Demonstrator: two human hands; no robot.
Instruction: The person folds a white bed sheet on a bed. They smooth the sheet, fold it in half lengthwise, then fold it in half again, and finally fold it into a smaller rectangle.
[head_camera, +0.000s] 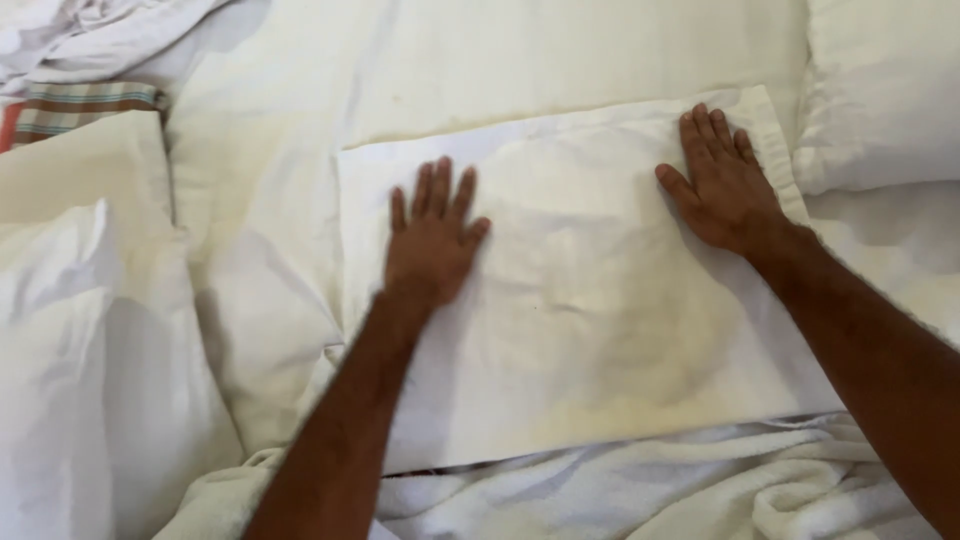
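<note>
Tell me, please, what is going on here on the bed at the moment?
A person is pressing both palms flat on a white pillowcase spread out on a bed. The left hand lies near its left end, fingers spread; the right hand rests by its right edge. A white towel is bunched along the near side, a white pillow sits at the upper right, and a checked cloth shows at the upper left.

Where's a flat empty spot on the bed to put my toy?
The flat white cloth has bare room between the left hand and right hand, and below them. It is crowded lower down with the crumpled towel, and at left with the bunched sheets.
</note>
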